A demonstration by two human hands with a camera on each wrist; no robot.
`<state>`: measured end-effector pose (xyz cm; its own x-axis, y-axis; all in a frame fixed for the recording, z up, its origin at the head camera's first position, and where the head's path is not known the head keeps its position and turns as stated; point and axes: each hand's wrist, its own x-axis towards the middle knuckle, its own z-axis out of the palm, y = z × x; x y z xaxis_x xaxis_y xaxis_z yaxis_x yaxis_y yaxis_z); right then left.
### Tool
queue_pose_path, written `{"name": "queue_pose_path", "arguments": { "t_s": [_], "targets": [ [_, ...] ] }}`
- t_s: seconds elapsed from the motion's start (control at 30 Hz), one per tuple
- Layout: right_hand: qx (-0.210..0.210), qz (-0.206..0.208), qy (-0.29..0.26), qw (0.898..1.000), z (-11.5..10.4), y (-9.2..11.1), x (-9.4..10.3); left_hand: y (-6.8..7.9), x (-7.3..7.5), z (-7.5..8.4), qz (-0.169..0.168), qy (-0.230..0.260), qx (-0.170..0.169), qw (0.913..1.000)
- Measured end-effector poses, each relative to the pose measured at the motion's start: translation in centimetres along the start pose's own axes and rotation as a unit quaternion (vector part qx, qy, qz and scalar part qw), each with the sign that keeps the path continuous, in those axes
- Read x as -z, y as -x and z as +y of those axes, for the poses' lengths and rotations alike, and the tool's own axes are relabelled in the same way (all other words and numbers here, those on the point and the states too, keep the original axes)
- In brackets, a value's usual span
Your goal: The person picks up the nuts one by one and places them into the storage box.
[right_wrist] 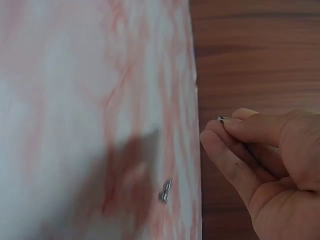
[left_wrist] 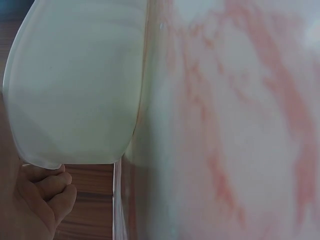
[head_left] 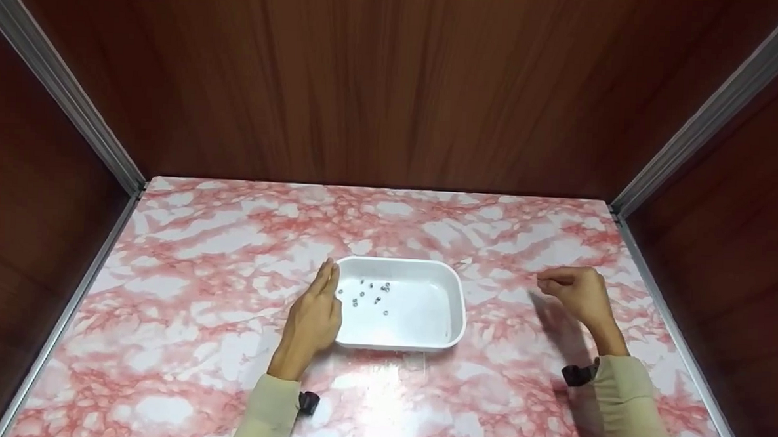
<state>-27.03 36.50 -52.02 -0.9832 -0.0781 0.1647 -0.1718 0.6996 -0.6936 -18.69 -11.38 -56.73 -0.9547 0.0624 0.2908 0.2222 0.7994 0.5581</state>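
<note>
My left hand (head_left: pixel 312 314) holds the left end of a white rectangular tray (head_left: pixel 420 262), fingers along its rim. In the left wrist view, curled fingers (left_wrist: pixel 56 192) show right at the corner of the tray wall (left_wrist: pixel 80 90). Several small metal nuts (head_left: pixel 385 313) lie scattered in the tray's left half. Off to the right, my right hand (head_left: pixel 579 296) is raised over the table. Between thumb and fingertips it pinches a small metal nut (right_wrist: pixel 221 119), mostly hidden by the fingers. Below it, a slim shiny metal piece (right_wrist: pixel 166 191) lies on the table by the hand's shadow.
The table (head_left: pixel 193 341) has a red and white marbled top with a bright glare in front of the tray. Dark wood panels (head_left: pixel 395 87) enclose the back and both sides, with metal posts (head_left: pixel 73 86) at the corners.
</note>
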Motion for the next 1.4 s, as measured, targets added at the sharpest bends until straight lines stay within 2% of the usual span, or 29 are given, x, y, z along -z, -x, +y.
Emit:
{"name": "queue_pose_path", "arguments": {
  "t_s": [0.1,0.23,0.37,0.7,1.2,1.4],
  "targets": [
    [-0.027,-0.028,-0.069,0.997,-0.9,-0.4,-0.2,-0.1,0.1,0.0,0.006,0.0,-0.002,1.0],
    [-0.053,-0.058,-0.174,0.982,-2.2,-0.9,-0.6,-0.1,0.2,0.0,0.005,0.004,0.0,1.0],
    [-0.055,-0.075,-0.225,0.97,-3.4,-1.2,-1.3,0.0,0.2,0.1,0.001,0.008,0.003,1.0],
    [-0.035,-0.096,-0.24,0.965,-5.8,-1.9,-3.3,0.1,-0.1,0.0,0.006,0.0,-0.002,1.0],
    [-0.021,-0.152,-0.264,0.952,-9.5,-3.0,-5.6,0.1,-0.1,0.0,0.005,0.001,-0.003,1.0],
    [-0.013,-0.162,-0.258,0.952,-10.7,-3.5,-6.2,0.1,0.0,0.0,-0.005,0.016,-0.002,0.9999]
  ]
}}
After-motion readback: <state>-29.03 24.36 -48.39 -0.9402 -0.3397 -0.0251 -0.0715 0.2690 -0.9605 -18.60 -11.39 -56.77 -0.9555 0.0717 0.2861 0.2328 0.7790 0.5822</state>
